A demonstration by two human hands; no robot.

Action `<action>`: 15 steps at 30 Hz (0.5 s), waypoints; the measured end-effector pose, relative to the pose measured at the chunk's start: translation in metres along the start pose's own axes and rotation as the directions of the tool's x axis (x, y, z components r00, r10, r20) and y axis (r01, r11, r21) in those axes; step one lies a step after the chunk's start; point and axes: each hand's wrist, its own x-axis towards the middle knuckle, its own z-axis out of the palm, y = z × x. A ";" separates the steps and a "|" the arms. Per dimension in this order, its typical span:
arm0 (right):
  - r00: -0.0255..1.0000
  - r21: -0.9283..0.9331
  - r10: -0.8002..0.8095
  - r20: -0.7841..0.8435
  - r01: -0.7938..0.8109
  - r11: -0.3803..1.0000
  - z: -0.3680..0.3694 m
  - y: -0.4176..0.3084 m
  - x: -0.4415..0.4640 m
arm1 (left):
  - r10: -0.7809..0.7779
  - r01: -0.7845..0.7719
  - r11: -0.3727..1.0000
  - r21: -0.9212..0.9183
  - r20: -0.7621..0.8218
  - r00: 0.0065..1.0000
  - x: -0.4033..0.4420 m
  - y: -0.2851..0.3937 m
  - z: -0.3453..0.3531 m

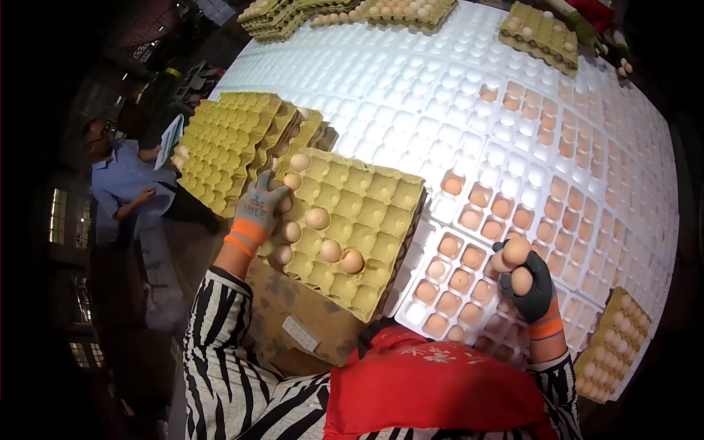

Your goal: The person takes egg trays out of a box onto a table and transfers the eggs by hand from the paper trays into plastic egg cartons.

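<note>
My right hand (534, 290), in a dark grey glove with an orange cuff, holds at least three brown eggs (517, 251) above a white plastic tray. My left hand (262, 202), in a light grey glove, is at the left edge of a yellow pulp egg tray (381, 227), its visible fingers apart. An egg (284, 204) sits right beside those fingers, partly hidden. Along the pulp tray's left and front cells lie several more eggs (317, 218); many of its cells hold none. Below my right hand, white plastic trays (412, 314) hold eggs in their cells.
Stacked yellow pulp trays (227, 147) stand left of my left hand. More pulp trays with eggs (539, 33) are at the far side, another (614, 345) at right. At left, a person (132, 180) holds papers; another person's gloved hand (587, 33) shows at top right.
</note>
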 end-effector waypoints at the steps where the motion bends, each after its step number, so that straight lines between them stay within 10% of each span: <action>1: 0.999 -0.031 -0.032 0.001 0.032 0.999 0.003 0.001 0.000 | -0.012 0.012 1.000 -0.003 0.012 1.000 0.003 0.002 -0.002; 10: 0.986 0.176 0.162 -0.030 -0.154 0.972 0.006 0.043 -0.002 | 0.115 -0.118 0.993 -0.002 -0.216 0.970 0.004 0.008 0.010; 15: 1.000 0.231 -0.020 0.010 0.017 0.973 0.021 0.023 -0.013 | -0.181 0.177 0.983 0.045 0.090 0.979 0.012 0.005 0.006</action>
